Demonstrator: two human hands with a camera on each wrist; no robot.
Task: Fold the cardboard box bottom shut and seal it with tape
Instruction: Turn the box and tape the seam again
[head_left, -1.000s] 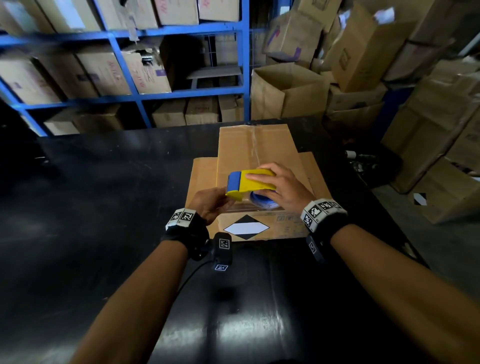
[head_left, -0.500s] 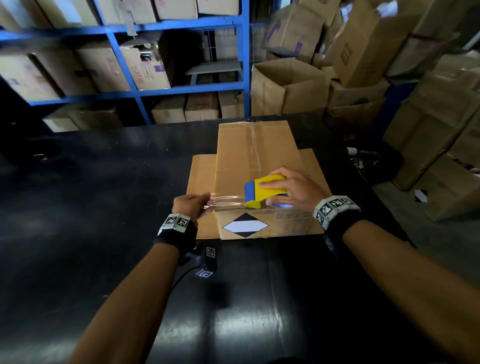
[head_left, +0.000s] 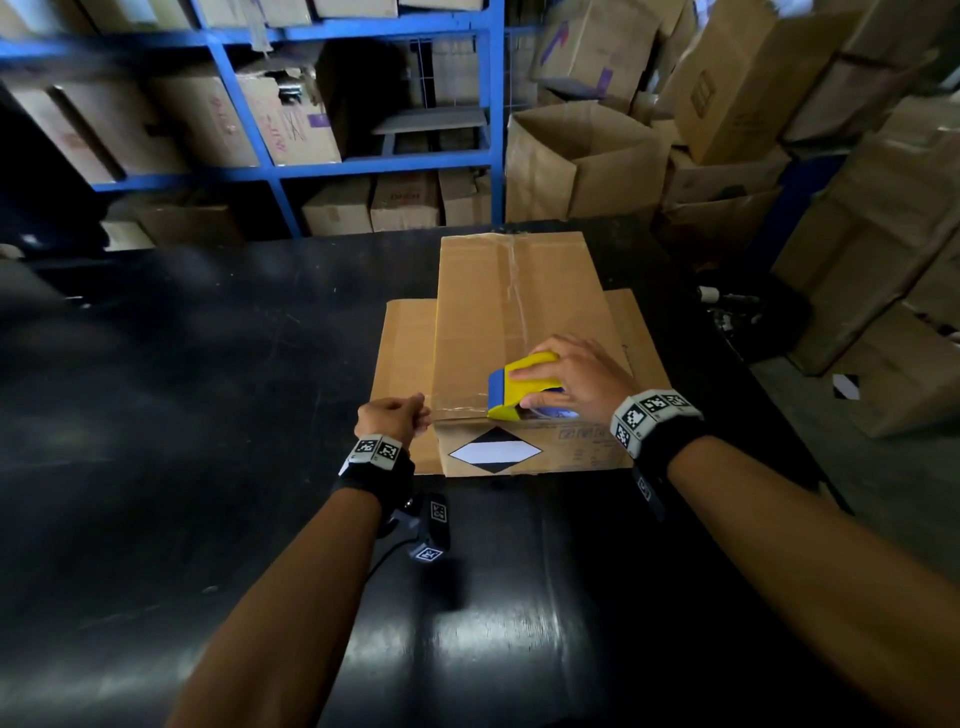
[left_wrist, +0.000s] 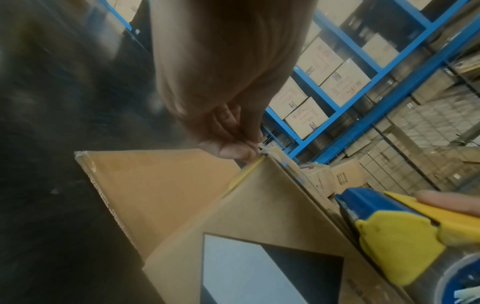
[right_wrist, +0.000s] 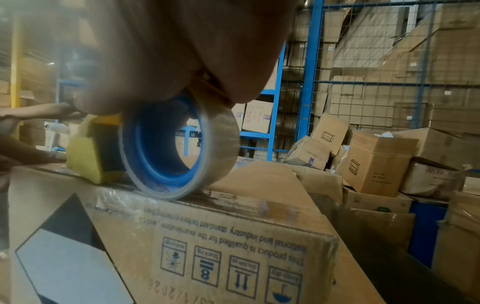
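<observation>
A cardboard box (head_left: 519, 306) stands upside down on the black table (head_left: 208, 415), its folded bottom facing up and its side flaps spread flat. My right hand (head_left: 576, 374) grips a yellow and blue tape dispenser (head_left: 522, 384) with a clear roll (right_wrist: 179, 150), resting on the box's near top edge. My left hand (head_left: 395, 415) pinches the free end of the clear tape (head_left: 460, 401) at the box's near left corner (left_wrist: 262, 153). A strip of tape stretches between hand and dispenser. An older tape line runs down the middle seam.
Blue shelving (head_left: 363, 166) full of cartons stands behind the table. Stacked and open cartons (head_left: 582, 161) crowd the floor to the right. A spread flap (left_wrist: 155, 185) lies left of the box. The table's right edge (head_left: 769, 395) drops to the floor.
The dispenser has slid right along the box's near edge. My left hand stayed at the left corner holding the tape end, so the strip between them has grown longer.
</observation>
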